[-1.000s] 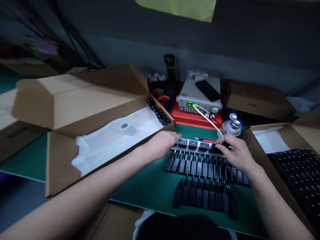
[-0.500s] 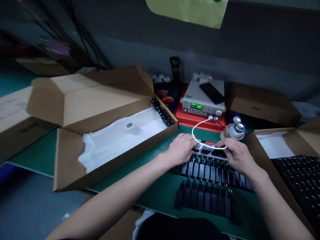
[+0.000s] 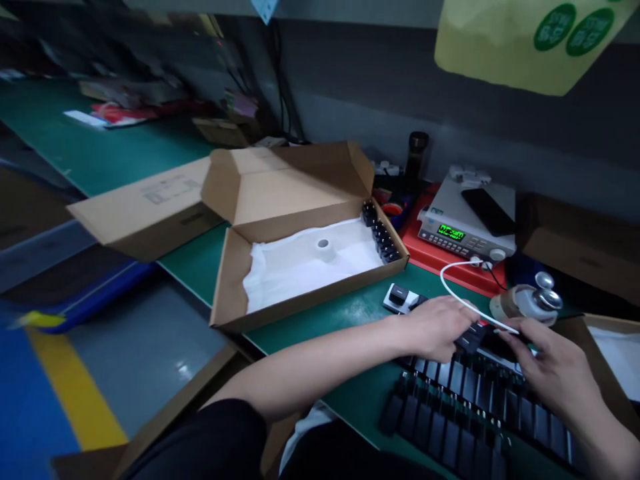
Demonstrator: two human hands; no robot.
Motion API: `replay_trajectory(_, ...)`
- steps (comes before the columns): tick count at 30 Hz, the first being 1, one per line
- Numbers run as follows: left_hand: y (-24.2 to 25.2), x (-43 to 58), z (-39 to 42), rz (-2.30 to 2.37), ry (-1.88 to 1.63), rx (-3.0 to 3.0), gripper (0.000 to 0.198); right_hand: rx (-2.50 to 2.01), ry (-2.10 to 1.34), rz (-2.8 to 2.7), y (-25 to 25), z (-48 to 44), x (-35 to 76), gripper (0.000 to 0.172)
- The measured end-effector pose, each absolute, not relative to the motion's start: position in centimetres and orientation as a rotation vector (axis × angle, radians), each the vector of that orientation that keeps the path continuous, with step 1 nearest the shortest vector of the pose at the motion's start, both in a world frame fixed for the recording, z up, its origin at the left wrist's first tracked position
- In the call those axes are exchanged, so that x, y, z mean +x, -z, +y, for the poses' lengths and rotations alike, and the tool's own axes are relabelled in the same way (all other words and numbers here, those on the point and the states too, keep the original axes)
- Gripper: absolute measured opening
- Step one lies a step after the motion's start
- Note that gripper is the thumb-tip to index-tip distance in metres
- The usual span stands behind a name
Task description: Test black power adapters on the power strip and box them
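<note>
My right hand (image 3: 557, 360) pinches the end of a white cable (image 3: 453, 287) that runs from the meter with a green display (image 3: 450, 233). Beside it, my left hand (image 3: 440, 327) has its fingers curled at a black power adapter (image 3: 470, 339) seated in a power strip (image 3: 391, 303); the fingertips are partly hidden. Another black adapter (image 3: 399, 294) sits at the strip's left end. In front of the strip, black adapters with pins (image 3: 445, 420) lie in two rows on the green table.
An open cardboard box (image 3: 310, 297) with white lining and several black adapters stands left of my hands. A white bottle with a metal top (image 3: 525, 303) is behind my right hand. A dark phone (image 3: 489, 211) lies on the meter, which rests on a red base (image 3: 417, 247).
The view has turned left, so things appear further right. My left hand has moved right along the strip, uncovering its left end. The cable end is still in my right hand. The display reading differs.
</note>
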State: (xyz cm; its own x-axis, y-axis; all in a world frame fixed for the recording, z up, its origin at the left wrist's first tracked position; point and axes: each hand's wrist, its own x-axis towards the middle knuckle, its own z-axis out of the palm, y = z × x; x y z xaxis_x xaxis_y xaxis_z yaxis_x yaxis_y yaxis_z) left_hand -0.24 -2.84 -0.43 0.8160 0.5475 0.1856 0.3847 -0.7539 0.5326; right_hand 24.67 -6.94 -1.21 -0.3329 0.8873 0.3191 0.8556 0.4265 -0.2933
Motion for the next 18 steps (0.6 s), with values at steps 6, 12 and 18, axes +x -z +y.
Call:
replay_trajectory(6, -2.5, -8.5, -2.5, 0.687, -0.718, 2.097, 0.050, -1.414, -0.021, -2.281, 2.1, -6.9, 25.6, 0.021)
replay_trajectory(12, -1.6, -17.0, 5.4, 1.180, -0.930, 1.690, 0.063, -1.390, 0.000, -2.290, 3.0, -7.0, 25.6, 0.023)
replay_trajectory(18, 2.0, -20.2, 13.2, 1.958, -0.527, 1.645, 0.062, -1.417, -0.006, -2.219, 3.8, -7.2, 25.7, 0.026)
